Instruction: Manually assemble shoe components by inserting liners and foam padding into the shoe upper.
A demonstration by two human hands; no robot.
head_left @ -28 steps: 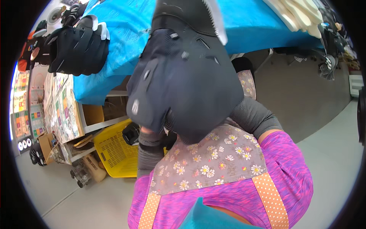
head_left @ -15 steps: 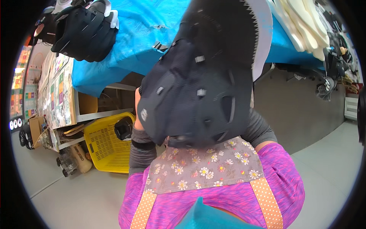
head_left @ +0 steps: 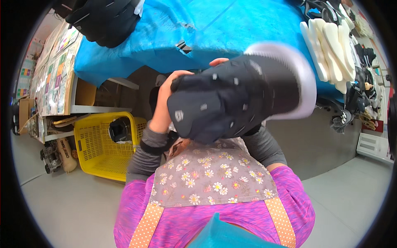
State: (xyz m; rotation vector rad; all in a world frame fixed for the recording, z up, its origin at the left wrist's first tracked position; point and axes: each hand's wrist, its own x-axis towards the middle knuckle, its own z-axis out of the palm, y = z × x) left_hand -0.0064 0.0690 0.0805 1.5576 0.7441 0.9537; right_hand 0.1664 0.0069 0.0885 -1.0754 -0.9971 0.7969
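Note:
A large black boot-like fabric shell (head_left: 215, 101) hangs before my chest, its exact kind unclear. It has small white patches and a pale rim, blurred by motion, at its right end. My left hand (head_left: 164, 97) grips its left end, fingers over the far edge. Fingertips that look like my right hand's (head_left: 218, 61) show at the far edge; the rest of that hand is hidden behind the shell, where my right sleeve runs under it. The flowered apron (head_left: 219, 177) lies just below.
Ahead, a table wears a torn blue cover (head_left: 165, 29), with a stack of black shells (head_left: 109, 22) at its left. Cream curved pieces (head_left: 328, 49) hang over its right edge. A yellow basket (head_left: 89, 146) holding a black item stands low left, beside a card-covered cabinet (head_left: 58, 78).
The shell has dropped and turned, its pale-rimmed end swinging from the top to the right. My left hand now shows on its left end. The view has shifted slightly.

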